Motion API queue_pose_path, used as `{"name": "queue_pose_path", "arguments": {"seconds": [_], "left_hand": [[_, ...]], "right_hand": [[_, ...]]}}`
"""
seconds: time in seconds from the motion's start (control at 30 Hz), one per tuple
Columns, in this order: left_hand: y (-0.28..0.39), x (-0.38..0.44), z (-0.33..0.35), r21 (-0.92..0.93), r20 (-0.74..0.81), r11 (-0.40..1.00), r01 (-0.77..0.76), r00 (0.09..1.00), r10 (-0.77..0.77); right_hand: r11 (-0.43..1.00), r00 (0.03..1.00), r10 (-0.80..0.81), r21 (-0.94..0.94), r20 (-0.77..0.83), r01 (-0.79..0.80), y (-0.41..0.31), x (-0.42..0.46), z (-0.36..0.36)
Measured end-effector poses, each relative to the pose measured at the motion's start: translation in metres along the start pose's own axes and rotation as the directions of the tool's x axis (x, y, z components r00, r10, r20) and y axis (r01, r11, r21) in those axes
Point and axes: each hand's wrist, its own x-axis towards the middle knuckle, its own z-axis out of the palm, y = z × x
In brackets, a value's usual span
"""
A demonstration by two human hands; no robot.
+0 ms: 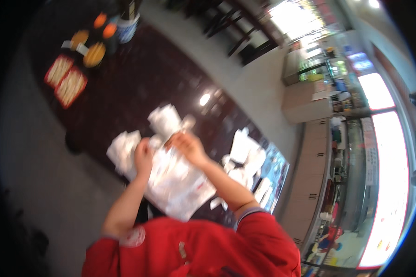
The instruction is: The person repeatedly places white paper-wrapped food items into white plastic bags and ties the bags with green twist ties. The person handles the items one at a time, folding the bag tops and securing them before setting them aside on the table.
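Observation:
My left hand [144,157] is over the near part of a dark, glossy table, its fingers curled beside a crumpled white bundle [122,152]. Close to it, my right hand [187,147] reaches in from the right with bent fingers. Small whitish material lies between the fingertips, too blurred to name, and a firm grip cannot be made out. Just beyond the hands lies a stack of white paper-like pieces [164,119]. Below both hands, a white translucent plastic bag [183,188] spreads over the table's near edge.
Right of my forearm are loose white pieces [246,155] on a blue patterned sheet [275,162]. Red trays [71,86] of pale sticks, yellow round items [94,54], orange round objects [109,30] and a blue-and-white container [127,29] stand farther off. A counter [306,173] runs along the right.

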Motion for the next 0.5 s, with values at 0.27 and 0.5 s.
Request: {"name": "queue_pose_path", "arguments": {"seconds": [0.27, 0.5], "left_hand": [[0.080, -0.052, -0.045, 0.138, 0.292, 0.840, -0.525, 0.832, 0.472], [0.076, -0.082, -0.037, 0.332, 0.489, 0.742, -0.582, 0.779, 0.392]], "right_hand": [[0.903, 0.836, 0.429, 0.178, -0.344, -0.390, 0.032, -0.036, -0.021], [0.640, 0.634, 0.745, -0.045, -0.208, -0.767, 0.043, -0.024, -0.025]]}}
